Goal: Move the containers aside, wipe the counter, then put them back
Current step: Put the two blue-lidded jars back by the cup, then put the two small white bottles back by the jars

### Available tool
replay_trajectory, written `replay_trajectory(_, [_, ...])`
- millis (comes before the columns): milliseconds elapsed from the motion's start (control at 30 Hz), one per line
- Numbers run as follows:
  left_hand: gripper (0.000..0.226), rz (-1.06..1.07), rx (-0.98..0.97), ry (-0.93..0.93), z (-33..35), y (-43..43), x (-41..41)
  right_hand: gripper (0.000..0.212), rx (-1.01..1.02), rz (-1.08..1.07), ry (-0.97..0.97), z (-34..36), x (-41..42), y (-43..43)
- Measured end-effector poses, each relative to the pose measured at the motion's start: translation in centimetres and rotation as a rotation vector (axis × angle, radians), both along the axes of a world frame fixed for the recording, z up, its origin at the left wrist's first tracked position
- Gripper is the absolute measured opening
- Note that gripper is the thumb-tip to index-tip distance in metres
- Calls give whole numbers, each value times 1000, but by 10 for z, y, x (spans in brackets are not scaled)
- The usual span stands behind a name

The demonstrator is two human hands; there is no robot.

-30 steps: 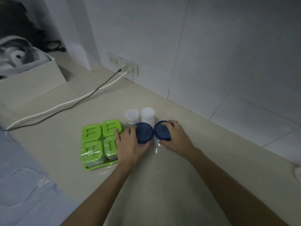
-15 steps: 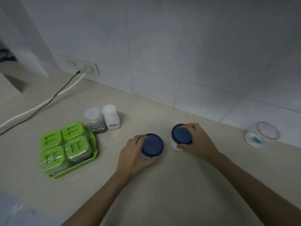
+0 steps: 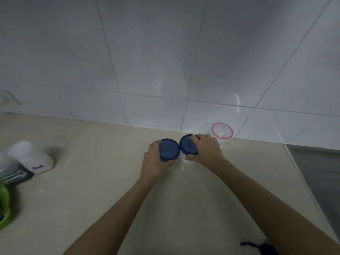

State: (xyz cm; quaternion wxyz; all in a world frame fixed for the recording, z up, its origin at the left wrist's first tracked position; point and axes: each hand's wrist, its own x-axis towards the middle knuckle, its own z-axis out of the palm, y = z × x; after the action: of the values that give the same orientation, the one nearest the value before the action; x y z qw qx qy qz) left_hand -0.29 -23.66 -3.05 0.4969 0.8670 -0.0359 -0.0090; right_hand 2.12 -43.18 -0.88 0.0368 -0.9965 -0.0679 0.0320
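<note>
Two small white jars with dark blue lids stand side by side on the beige counter (image 3: 92, 190), close to the tiled wall. My left hand (image 3: 154, 161) grips the left blue-lidded jar (image 3: 169, 150) from the side. My right hand (image 3: 207, 150) grips the right blue-lidded jar (image 3: 186, 147); its fingers cover part of the lid. At the far left stand a white bottle labelled "Salt" (image 3: 32, 157) and a second bottle with a dark label (image 3: 11, 173), partly cut off. A corner of the green tray (image 3: 4, 208) shows at the left edge.
A clear container with a red rim (image 3: 221, 130) stands against the wall just right of my right hand. A steel sink surface (image 3: 320, 177) borders the counter on the right. A dark object (image 3: 259, 246) lies at the bottom edge.
Both hands have carried the blue-lidded jars to the right, away from the tray and bottles, and brought them together by the red-rimmed container. The view has swung right.
</note>
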Motion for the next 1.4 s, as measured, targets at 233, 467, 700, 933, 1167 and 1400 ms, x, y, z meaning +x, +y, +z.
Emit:
replay_trajectory(233, [75, -46, 5, 85, -4, -27, 57, 62, -187, 98, -72, 7, 47, -38])
replay_trajectory(467, [74, -42, 64, 46, -6, -49, 105, 64, -105, 98, -165, -5, 67, -50])
replay_trajectory(700, [76, -11, 43, 38, -17, -55, 116, 57, -40, 64, -207, -21, 63, -51])
replay_trajectory(933, [109, 26, 6, 168, -15, -50, 93, 73, 6, 36, -207, 1, 39, -43])
replay_trajectory(1167, [68, -29, 176, 346, -1, 14, 13, 56, 0, 129, -80, 20, -36, -18])
replay_trajectory(1400, [11, -156, 394, 215, 38, 119, -46, 39, 2, 306, 31, 38, -61, 81])
